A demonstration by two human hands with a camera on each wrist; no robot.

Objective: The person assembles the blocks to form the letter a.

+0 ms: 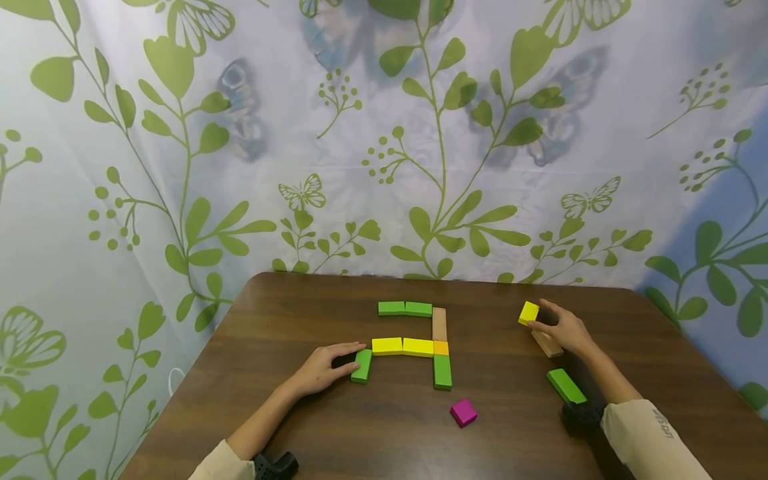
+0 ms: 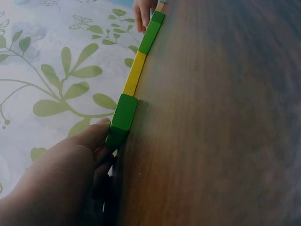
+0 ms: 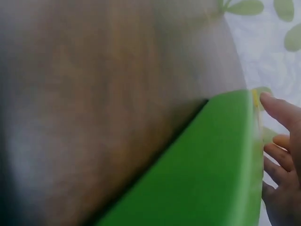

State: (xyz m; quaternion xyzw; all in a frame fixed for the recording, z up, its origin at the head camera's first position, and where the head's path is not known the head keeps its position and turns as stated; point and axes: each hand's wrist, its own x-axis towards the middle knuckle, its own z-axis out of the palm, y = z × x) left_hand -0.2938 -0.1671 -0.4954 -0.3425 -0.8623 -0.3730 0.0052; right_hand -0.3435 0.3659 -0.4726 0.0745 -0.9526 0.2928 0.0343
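Observation:
In the head view, my left hand (image 1: 321, 368) holds a short green block (image 1: 361, 366) between thumb and fingers, at the left end of two yellow blocks (image 1: 387, 347). The left wrist view shows that hand (image 2: 63, 172) against the green block (image 2: 124, 113). At the right, my right hand (image 1: 567, 329) pinches a small yellow block (image 1: 529, 313) near the far end of a plain wooden block (image 1: 547, 344). A nearby green block (image 3: 202, 165) fills much of the right wrist view, with a sliver of yellow (image 3: 255, 98) by the right thumb.
Two green blocks (image 1: 405, 309), a wooden block (image 1: 440, 324), an orange block (image 1: 441, 348) and a green one (image 1: 443, 372) join the yellow row. A magenta block (image 1: 464, 413) lies nearer; another green block (image 1: 567, 387) lies by the right wrist. Patterned cloth hangs behind the table (image 1: 336, 440).

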